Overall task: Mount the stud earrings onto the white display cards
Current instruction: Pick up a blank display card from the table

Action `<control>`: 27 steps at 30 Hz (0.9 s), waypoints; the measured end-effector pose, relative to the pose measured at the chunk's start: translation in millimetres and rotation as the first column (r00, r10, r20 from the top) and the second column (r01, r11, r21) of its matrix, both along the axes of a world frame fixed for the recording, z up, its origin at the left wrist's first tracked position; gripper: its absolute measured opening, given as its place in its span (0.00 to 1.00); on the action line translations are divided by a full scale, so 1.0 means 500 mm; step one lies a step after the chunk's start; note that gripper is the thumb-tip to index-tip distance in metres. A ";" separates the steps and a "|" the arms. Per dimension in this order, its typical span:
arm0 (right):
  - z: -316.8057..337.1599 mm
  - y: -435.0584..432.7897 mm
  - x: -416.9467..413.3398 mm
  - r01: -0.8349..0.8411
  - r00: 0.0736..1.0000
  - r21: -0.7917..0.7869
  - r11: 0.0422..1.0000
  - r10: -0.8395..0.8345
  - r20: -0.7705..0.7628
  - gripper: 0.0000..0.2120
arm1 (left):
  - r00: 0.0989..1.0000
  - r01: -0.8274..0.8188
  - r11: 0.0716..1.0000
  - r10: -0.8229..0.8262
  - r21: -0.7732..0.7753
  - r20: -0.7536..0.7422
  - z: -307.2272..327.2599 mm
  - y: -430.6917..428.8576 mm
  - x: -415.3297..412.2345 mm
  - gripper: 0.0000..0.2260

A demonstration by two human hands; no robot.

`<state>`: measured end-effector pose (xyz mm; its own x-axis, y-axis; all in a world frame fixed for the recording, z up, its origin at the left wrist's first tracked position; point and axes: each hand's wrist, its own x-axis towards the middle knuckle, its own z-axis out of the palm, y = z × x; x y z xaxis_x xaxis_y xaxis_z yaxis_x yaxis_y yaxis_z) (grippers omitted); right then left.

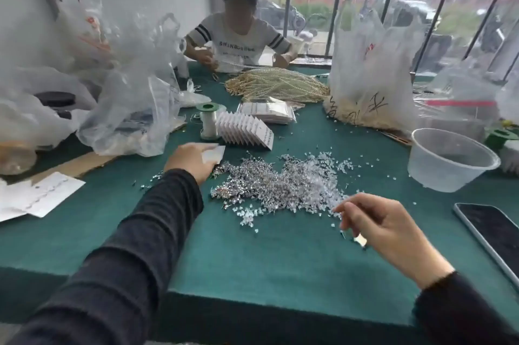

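Observation:
A heap of silver stud earrings (pixel 261 184) mixed with clear plastic backs (pixel 323 176) lies on the green table (pixel 196 232). My left hand (pixel 191 162) reaches out past the heap's left edge and holds a small white display card (pixel 214 153). My right hand (pixel 384 229) hovers at the heap's near right edge with fingers curled; a small stud or back seems pinched at the fingertips, but it is too small to be sure. A fanned row of white display cards (pixel 247 130) stands behind the heap.
A clear plastic bowl (pixel 449 159) and a phone (pixel 491 235) sit at the right. A green-capped spool (pixel 209 120), packed cards (pixel 266 111), pearl strands (pixel 278 86) and plastic bags (pixel 126 109) crowd the back and left. A person sits across the table. White sheets (pixel 36 196) lie at the left.

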<state>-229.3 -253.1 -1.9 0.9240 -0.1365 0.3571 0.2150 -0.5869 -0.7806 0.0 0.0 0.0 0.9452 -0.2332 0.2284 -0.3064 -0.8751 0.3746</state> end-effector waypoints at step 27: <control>-0.080 0.008 0.053 -0.064 0.997 -0.363 0.930 0.044 -0.063 0.10 | 0.907 0.047 0.998 -0.055 0.030 0.418 -0.046 -0.007 0.029 0.05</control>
